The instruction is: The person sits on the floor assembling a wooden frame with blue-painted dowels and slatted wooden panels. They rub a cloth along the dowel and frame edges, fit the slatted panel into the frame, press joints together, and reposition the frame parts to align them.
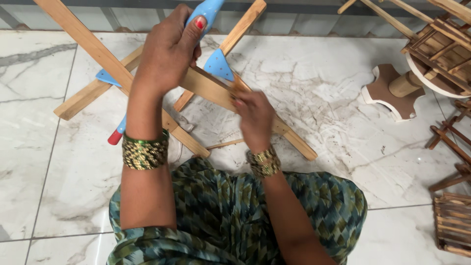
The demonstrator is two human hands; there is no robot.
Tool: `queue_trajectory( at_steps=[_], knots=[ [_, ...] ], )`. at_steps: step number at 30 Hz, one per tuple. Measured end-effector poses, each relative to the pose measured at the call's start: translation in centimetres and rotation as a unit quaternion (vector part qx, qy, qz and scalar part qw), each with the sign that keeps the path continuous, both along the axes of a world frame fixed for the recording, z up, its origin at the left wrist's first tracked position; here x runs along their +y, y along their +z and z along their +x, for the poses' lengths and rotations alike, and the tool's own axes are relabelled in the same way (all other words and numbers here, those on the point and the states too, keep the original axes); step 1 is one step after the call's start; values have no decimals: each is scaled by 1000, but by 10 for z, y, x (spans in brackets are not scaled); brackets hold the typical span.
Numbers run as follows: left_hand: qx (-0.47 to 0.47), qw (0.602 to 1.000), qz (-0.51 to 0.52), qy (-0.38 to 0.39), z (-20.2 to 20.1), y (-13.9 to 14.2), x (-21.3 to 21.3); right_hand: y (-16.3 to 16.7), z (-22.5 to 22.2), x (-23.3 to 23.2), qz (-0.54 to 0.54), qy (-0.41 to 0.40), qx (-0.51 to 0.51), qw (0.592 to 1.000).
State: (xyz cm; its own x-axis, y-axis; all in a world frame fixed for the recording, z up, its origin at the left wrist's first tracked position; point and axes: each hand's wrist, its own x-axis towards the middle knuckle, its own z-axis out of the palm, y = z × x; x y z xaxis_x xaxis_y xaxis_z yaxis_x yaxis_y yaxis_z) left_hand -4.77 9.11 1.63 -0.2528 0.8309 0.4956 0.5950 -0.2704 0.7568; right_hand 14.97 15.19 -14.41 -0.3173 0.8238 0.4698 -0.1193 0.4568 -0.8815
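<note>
Two hands, left hand (169, 49) and right hand (254, 115), seemingly grip one wooden frame (208, 88).

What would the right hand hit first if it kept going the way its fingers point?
The right hand already touches the wooden slat; pushing on up-left, it would probably meet the blue triangular piece, though depth is unclear.

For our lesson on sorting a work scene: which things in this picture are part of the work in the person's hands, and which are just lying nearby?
In hand:
- left hand gripping the wooden frame with blue parts
- right hand rubbing a small brownish piece on one slat; the piece is blurred

Lying about:
- round wooden stand on a brown base
- small slatted wooden pieces at the right edge
- thin stick on the floor
</note>
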Motion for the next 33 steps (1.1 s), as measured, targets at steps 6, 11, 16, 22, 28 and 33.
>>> queue_trajectory(
  at_steps=[6,11,16,22,28,33],
  knots=[
    [-119,988,-29,-94,-15,0,21,-59,25,8,-39,-157,12,987],
    [-131,985,-20,-111,-16,-1,28,3,-31,-12,98,-112,4,989],
    [-173,977,-41,-122,-17,-1,26,46,-61,-28,192,-74,-25,978],
    [-190,965,-28,-180,-22,-2,21,-23,-15,-12,215,-207,-84,951],
    [-334,909,-5,-249,-31,-8,-2,-58,7,-11,306,-239,-114,915],
    [-339,916,7,-216,-32,-14,7,1,-38,-20,343,-178,-72,919]
  ],
)
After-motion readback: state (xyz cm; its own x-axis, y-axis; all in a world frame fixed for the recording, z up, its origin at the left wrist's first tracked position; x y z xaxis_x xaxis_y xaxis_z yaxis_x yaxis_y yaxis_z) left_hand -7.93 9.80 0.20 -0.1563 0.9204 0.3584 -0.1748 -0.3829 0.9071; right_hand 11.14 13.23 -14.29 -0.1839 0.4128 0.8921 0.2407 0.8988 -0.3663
